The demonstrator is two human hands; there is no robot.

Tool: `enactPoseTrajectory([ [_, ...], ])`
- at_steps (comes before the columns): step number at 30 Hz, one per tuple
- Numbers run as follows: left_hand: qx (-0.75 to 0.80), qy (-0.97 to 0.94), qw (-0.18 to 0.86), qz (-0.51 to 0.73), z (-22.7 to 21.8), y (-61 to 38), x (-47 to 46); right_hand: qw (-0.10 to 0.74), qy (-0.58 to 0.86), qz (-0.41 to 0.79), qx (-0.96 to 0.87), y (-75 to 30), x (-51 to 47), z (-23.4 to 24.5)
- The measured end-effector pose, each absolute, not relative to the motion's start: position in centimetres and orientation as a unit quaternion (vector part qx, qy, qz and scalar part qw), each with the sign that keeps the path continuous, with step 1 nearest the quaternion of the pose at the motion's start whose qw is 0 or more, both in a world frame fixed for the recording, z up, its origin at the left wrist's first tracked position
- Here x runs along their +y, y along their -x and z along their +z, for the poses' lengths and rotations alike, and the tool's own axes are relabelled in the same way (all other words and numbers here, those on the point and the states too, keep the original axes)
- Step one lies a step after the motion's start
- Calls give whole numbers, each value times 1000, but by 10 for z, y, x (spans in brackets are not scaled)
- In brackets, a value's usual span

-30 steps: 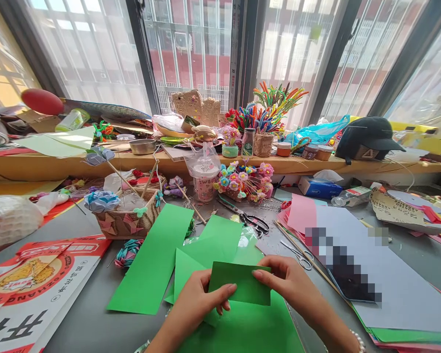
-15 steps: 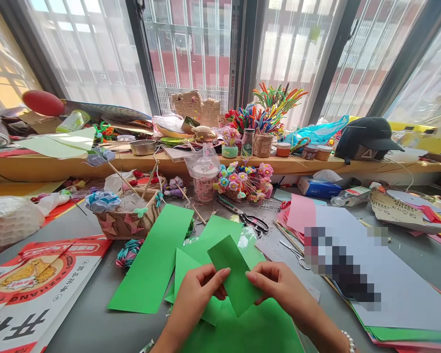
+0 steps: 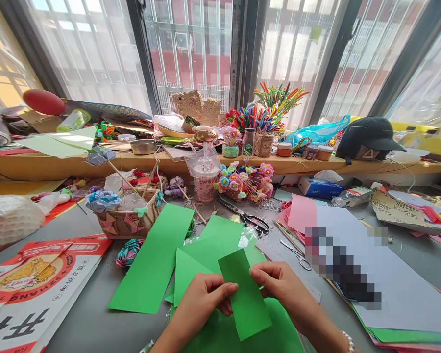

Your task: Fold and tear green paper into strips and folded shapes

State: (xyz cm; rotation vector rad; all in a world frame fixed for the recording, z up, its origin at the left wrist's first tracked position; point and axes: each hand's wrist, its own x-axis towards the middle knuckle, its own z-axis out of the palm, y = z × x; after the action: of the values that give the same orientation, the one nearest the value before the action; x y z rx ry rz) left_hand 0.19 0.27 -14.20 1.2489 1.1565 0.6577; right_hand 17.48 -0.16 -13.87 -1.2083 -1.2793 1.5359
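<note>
Between my two hands is a small rectangle of green paper (image 3: 247,299), tilted, its lower end pointing down and to the right. My left hand (image 3: 208,299) pinches its left edge, thumb on top and fingers curled beneath. On the upper right edge, my right hand (image 3: 275,280) grips it between thumb and fingers. Larger green sheets (image 3: 209,333) lie under the hands. A folded green piece (image 3: 187,274) sits beside my left hand, and a long green strip (image 3: 152,260) slants across the table to the left.
Black-handled scissors (image 3: 252,220) and small silver scissors (image 3: 297,255) lie behind the hands. A paper stack (image 3: 400,284) with a blurred-out dark object is at right. A basket (image 3: 132,223), a cup (image 3: 206,184) and crochet flowers (image 3: 242,179) stand towards the sill (image 3: 169,169).
The green rectangle has turned more upright and shifted slightly right and down. My left hand has moved a little right with it; my right hand now holds nearer its top.
</note>
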Motion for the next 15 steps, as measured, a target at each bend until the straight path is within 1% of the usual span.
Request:
enactPoseTrajectory([
  [8, 496, -578, 595, 257, -144, -1, 5, 385, 488, 593, -512, -174, -2, -140],
  [15, 472, -596, 602, 244, -148, 0, 5, 387, 498, 588, -506, -174, 1, -143],
])
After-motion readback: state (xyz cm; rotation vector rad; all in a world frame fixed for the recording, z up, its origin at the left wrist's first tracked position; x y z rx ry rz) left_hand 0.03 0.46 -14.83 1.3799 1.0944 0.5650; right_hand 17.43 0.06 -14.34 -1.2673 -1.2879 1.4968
